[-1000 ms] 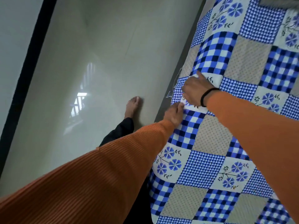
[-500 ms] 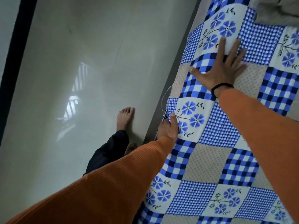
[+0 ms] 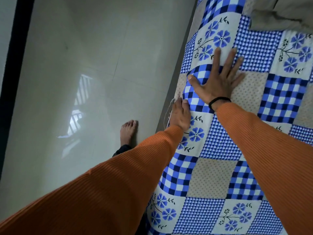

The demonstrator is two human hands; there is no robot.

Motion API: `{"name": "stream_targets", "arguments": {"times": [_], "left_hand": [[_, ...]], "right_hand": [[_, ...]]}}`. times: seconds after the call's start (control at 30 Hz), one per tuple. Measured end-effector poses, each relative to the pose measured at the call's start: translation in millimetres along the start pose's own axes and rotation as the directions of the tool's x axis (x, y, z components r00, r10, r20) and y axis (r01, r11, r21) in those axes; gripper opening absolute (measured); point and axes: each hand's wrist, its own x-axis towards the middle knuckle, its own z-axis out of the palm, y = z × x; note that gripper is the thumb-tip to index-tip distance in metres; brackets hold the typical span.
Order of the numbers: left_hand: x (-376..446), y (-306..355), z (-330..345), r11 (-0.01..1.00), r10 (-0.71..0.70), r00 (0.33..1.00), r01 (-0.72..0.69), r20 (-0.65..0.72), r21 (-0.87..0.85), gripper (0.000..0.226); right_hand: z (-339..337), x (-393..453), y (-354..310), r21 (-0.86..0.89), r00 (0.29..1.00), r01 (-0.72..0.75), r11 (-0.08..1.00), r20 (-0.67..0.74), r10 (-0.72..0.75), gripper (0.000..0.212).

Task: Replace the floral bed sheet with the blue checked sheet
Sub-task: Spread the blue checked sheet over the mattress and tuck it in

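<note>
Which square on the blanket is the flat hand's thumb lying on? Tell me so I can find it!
Start at the bed's edge beside the shiny floor, where the blue checked sheet is spread. Find the right hand pressed flat with a black band on its wrist. Its thumb lies on a square of big dark-and-light blue checks, bolder than the tiny checks, flowers and dotted beige around it.

Right hand point(image 3: 218, 82) lies flat, fingers spread wide — left hand point(image 3: 180, 114) extends forward, knuckles up, fingers curled downward.
</note>
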Motion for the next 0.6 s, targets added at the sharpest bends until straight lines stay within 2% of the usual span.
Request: {"name": "stream_targets", "arguments": {"times": [0.17, 0.27, 0.37, 0.43, 0.5, 0.6], "left_hand": [[1.8, -3.9, 12.3, 0.998, -0.013, 1.000, 0.013, -0.010, -0.065, 0.060], [11.3, 2.9, 12.7, 0.992, -0.103, 0.995, 0.104, 0.018, -0.069, 0.063], [14.8, 9.4, 15.4, 0.992, -0.127, 0.991, 0.127, -0.037, -0.026, 0.067], [18.0, 13.0, 15.6, 0.989, -0.144, 0.986, 0.143, -0.084, -0.025, 0.071], [22.9, 24.3, 11.7, 0.978, -0.205, 0.977, 0.202, -0.059, -0.054, 0.094], [38.8, 34.2, 6.3, 0.953, -0.299, 0.953, 0.301, 0.048, -0.046, 0.141]], "right_hand": [[-1.3, -3.3, 3.6, 0.091, 0.996, 0.039, 0.995, -0.080, -0.031, 0.106], [-7.4, -4.2, 17.0, 0.209, 0.986, -0.008, 0.978, -0.163, 0.043, 0.106], [-9.8, -9.7, 30.2, 0.314, 0.980, -0.094, 0.945, -0.137, 0.143, 0.108], [-11.0, -14.6, 37.0, 0.291, 0.990, -0.095, 0.952, -0.074, 0.121, 0.110], [-12.8, -15.8, 41.6, 0.275, 0.996, -0.068, 0.959, -0.030, 0.080, 0.114], [-15.6, -10.1, 37.5, 0.278, 0.994, -0.102, 0.955, -0.001, 0.107, 0.121]]}}
